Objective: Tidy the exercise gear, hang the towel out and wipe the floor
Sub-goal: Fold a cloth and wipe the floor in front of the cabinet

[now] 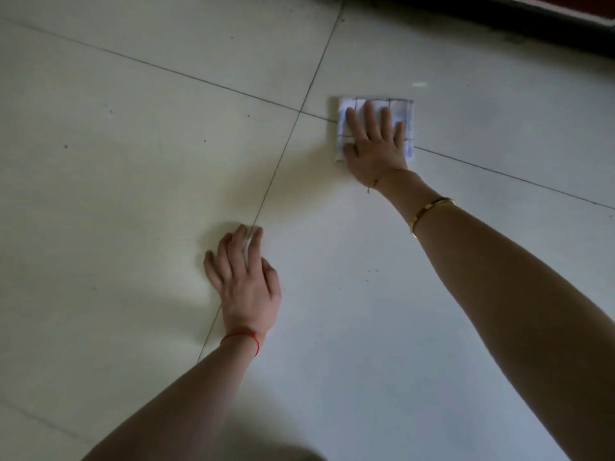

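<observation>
**Floor wipe, both hands down**

Floor [133, 161] of pale tiles with dark grout lines is filling the view; a dark edge [499, 24] is running along the top right. Right hand [374, 141] is lying flat, fingers straight and spread, pressing a folded white checked cloth [404, 109] onto the floor just right of a grout crossing; nothing is gripped. Left hand [244, 277] is resting open on the tile across a grout line, well apart from the cloth, holding nothing. Gold bangle [429, 211] is sitting on the right forearm, red string [241, 337] on the left wrist.
</observation>
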